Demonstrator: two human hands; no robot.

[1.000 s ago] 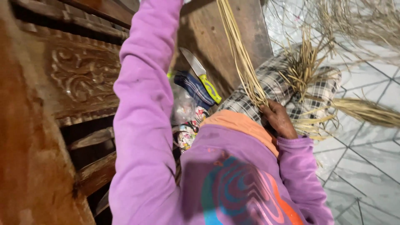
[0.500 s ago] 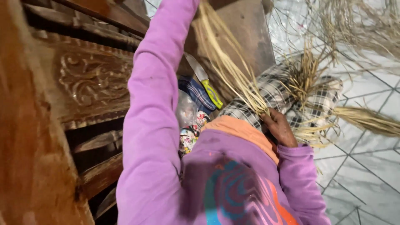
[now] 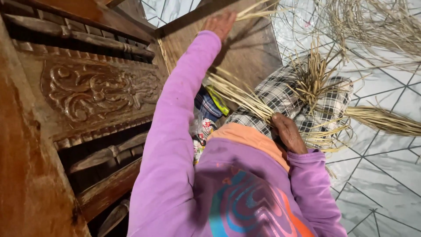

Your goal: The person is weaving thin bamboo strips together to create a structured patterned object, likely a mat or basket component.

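A bundle of dry straw strands (image 3: 239, 94) is held at its lower end by the right hand (image 3: 287, 131), whose fingers are curled shut around the stalks just above the checked cloth (image 3: 324, 98) spread over the lap. The left hand (image 3: 221, 24) is raised high against a wooden board (image 3: 254, 48), and a few strand tips (image 3: 258, 9) are seen beside it; whether its fingers are pinched on them cannot be told, since only the back of the hand is shown. The bundle lies slanting between the two hands, across the purple sleeve (image 3: 175, 109) and the lap. More loose straw (image 3: 377, 26) is scattered on the tiled floor (image 3: 381, 175), and a thicker sheaf (image 3: 386, 120) lies to the right. A carved wooden panel (image 3: 96, 92) stands at the left, with a few packets (image 3: 208, 118) tucked beside it.

Judged from this, a few strands are being drawn out of the bundle. The work is best done if the lower grip is kept firm and close to the cloth, while the strands are pulled straight along their length, so that they are not bent or snapped and the rest is not dragged loose.
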